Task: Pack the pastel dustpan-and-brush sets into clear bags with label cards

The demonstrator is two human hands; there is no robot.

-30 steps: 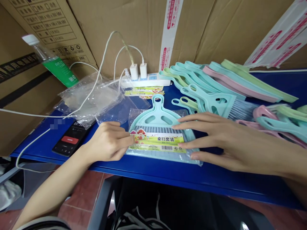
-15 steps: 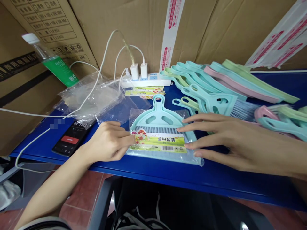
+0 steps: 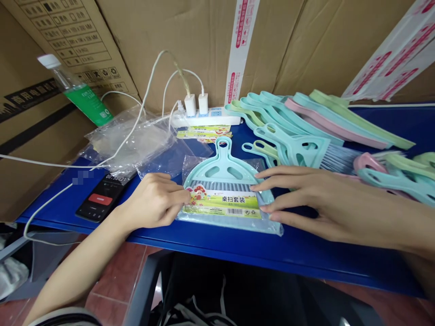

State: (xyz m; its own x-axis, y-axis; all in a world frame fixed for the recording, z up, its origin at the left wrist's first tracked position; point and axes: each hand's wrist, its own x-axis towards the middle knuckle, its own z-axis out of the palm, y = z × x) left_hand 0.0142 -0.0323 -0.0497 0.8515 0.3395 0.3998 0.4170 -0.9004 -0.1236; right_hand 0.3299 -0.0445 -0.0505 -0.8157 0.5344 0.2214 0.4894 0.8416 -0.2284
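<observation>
A left hand [image 3: 158,200], fingers curled, grips the left edge of a pale turquoise dustpan-and-brush set in a clear plastic bag [image 3: 222,172] at center frame, while a right hand [image 3: 306,199], fingers spread wide, touches its right side on a blue surface [image 3: 210,244]. Pastel plastic dustpans [image 3: 326,115] lie beyond, upper right.

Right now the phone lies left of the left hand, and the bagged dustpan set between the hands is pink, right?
Not pink: the head view shows the bagged dustpan set is light blue-green. The phone does lie left of the left hand.
</observation>
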